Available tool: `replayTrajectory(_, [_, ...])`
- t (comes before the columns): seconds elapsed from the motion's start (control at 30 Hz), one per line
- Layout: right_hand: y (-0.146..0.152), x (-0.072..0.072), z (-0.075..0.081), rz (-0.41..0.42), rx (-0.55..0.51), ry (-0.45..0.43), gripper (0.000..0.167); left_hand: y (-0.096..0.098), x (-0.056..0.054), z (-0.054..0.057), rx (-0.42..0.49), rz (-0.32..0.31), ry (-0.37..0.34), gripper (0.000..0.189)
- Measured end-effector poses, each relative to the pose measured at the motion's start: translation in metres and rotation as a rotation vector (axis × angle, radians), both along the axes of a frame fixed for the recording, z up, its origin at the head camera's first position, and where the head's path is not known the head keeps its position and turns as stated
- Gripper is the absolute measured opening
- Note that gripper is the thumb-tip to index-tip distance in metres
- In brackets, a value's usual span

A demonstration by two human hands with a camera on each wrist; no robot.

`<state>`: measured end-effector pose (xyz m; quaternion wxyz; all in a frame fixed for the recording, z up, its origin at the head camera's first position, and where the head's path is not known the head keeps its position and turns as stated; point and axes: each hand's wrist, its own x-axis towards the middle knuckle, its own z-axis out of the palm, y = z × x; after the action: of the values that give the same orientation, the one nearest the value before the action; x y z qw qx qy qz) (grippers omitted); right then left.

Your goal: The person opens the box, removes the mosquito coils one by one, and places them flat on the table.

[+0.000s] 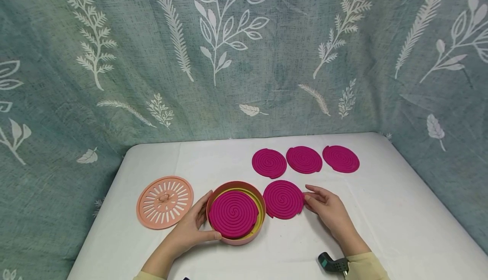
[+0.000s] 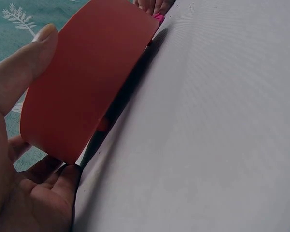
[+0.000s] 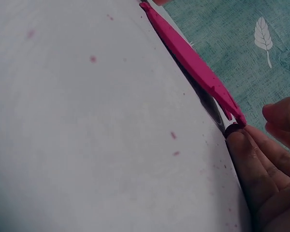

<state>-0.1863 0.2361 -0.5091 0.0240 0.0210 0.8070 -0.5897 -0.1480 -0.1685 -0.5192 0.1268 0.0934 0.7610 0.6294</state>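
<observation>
My left hand (image 1: 192,225) grips a round coral-coloured mosquito coil holder (image 1: 236,242), its thumb by the near rim and fingers around the left side. Inside lies a magenta mosquito coil (image 1: 233,214), with a yellow lining showing around it. From the left wrist view, the holder's plain side wall (image 2: 82,77) stands between thumb and fingers. Just right of the holder, another magenta coil (image 1: 283,199) lies on the table. My right hand (image 1: 328,208) pinches this coil's right edge. In the right wrist view the coil (image 3: 193,60) appears edge-on, meeting the fingertips (image 3: 239,142).
A slotted coral lid (image 1: 165,202) lies flat on the left. Toward the back, three magenta coils, a left one (image 1: 269,162), a middle one (image 1: 304,159) and a right one (image 1: 341,159), form a row on the white-covered table (image 1: 396,212). A leaf-patterned cloth (image 1: 286,102) hangs behind.
</observation>
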Motion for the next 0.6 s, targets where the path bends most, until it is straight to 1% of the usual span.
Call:
replayTrajectory(0.17, [0.0013,0.0002,0.0009,-0.005,-0.013,-0.008,0.048,0.0004,-0.0005,0.0001,-0.003,0.000,-0.004,0.119])
replayTrajectory(0.33, [0.0019,-0.0003,-0.0017,-0.014,-0.017,-0.016,0.046,0.0009,-0.0003,0.0004,0.002,-0.005,-0.008,0.118])
replayTrajectory(0.6, [0.0002,0.0009,-0.0005,0.006,0.002,0.022,0.047,0.0006,-0.0005,0.0000,0.000,-0.001,-0.005,0.119])
